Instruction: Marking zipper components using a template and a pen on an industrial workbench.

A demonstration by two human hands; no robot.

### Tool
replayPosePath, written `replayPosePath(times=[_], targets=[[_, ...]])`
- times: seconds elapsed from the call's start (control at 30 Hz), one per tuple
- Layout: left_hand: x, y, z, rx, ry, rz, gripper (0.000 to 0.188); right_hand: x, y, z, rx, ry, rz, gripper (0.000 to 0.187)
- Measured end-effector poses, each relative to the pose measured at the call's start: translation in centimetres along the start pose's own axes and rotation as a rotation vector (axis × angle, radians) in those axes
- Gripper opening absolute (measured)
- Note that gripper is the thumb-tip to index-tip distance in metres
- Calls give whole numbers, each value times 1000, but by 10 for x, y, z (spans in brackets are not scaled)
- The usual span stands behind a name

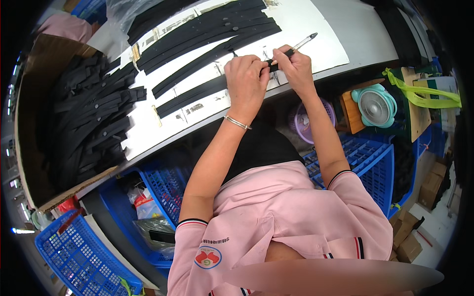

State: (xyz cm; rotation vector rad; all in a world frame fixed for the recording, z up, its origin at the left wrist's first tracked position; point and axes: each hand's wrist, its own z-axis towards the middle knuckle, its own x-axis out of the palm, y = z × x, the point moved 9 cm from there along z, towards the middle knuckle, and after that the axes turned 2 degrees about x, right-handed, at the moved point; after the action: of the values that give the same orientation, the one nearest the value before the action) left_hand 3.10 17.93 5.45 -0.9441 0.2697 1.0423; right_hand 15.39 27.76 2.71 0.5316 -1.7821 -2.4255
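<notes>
A black fabric strip (190,97) lies across a white marked sheet (327,49) on the table, close to its front edge. My left hand (245,84) presses on the right part of this strip, its fingers bent and closed on the fabric. Beside it my right hand (296,69) grips a clear pen (304,41), whose rear end points up and to the right. The pen's tip is hidden by my fingers at the strip's end. Farther back, more black strips (197,37) lie side by side, with small round grey spots on some.
At the left stands an open cardboard box (29,98) beside a heap of black strips (91,111). A turquoise fan (376,106) is to the right, below table height. Blue plastic baskets (81,249) sit under and around the table, near a purple basket (326,116).
</notes>
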Motion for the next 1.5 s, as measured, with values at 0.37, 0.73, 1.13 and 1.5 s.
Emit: replayPosePath(times=[0.37, 0.73, 1.13, 1.5], targets=[[-4, 1, -2, 8, -34, 28, 10, 7, 8, -1, -87, 98, -169, 23], [-19, 1, -35, -18, 195, 206, 42, -10, -4, -7, 36, 23, 101, 21], [-44, 68, -3, 13, 228, 43, 38, -15, -11, -7, 39, -100, 135, 18], [-260, 203, -36, -221, -37, 760, 43, -13, -10, -4, 6, -38, 70, 18]])
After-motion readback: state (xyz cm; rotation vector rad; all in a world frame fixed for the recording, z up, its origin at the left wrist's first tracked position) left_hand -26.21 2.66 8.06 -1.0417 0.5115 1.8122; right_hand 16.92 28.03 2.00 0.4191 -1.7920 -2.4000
